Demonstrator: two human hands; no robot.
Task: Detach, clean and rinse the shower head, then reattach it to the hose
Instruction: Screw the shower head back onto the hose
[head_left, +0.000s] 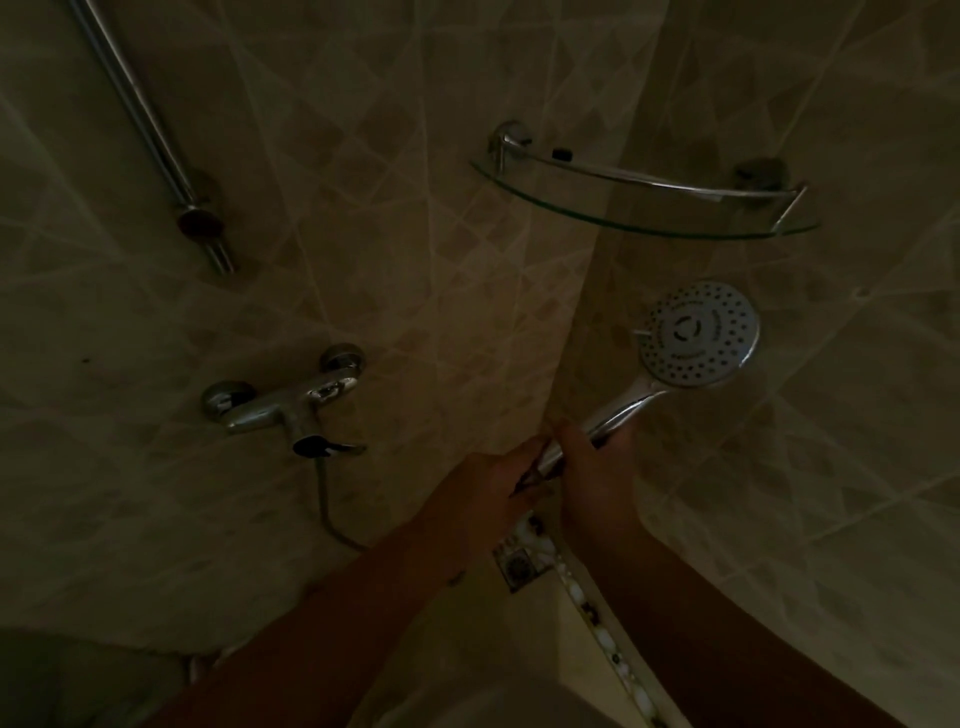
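We see the right hand (592, 467) clamped around the shower head (698, 335) handle; the left hand (488, 483) fingers curl on its lower end. The glass shelf (644, 221), far right, holds nothing we can tell.

Both bare forearms reach up from below, converging. Right hand (597, 467) fingers curled round chrome handle. Left hand (493, 480) just beside it, fingers curled at handle's lower end.

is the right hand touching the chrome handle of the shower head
Touching. The head view shows the right hand with fingers curled round the chrome handle of the round white-faced shower head, no gap visible.
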